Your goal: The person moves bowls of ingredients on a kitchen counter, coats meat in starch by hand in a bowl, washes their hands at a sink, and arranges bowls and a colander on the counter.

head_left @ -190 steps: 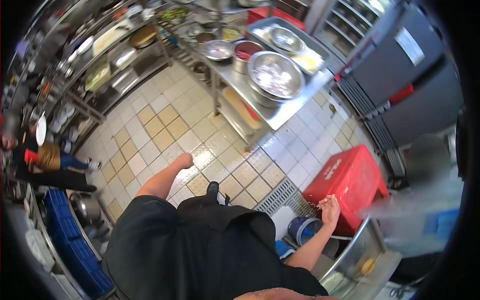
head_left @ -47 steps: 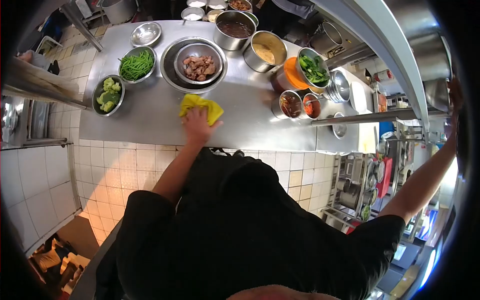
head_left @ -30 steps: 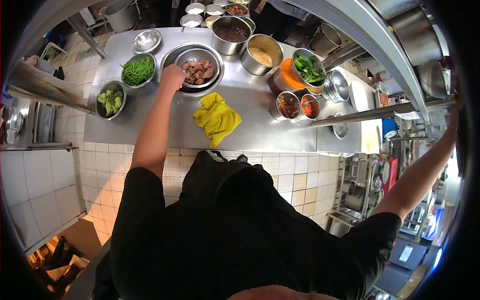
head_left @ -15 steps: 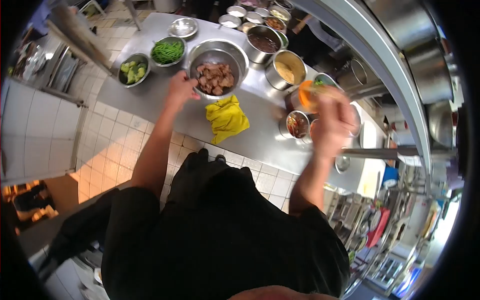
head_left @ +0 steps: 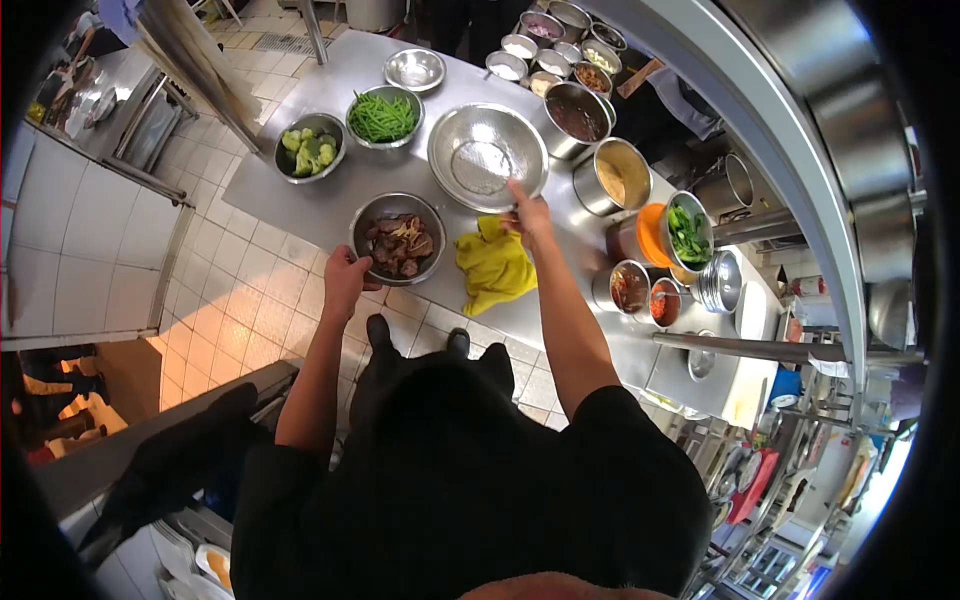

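My left hand (head_left: 345, 277) grips the rim of a metal bowl of cooked meat (head_left: 400, 243), near the front edge of the steel table (head_left: 300, 215). My right hand (head_left: 530, 217) is at the near rim of the large metal bowl (head_left: 487, 150), which holds no food, with its index finger over the rim and the others curled under. A crumpled yellow cloth (head_left: 495, 268) lies just below that hand. Behind the meat bowl are a bowl of broccoli (head_left: 310, 150) and a bowl of green beans (head_left: 384, 116).
A small metal bowl (head_left: 414, 70) sits at the back. On the right stand a pot of dark sauce (head_left: 577, 115), a pot of yellowish sauce (head_left: 613, 177), leafy greens (head_left: 688, 234) and two small sauce pots. A metal post (head_left: 205, 75) rises at the left; a shelf rail curves overhead.
The meat bowl has come out of the large bowl toward the table's front edge, in my left hand. My right hand has come from the far right to the large bowl's rim.
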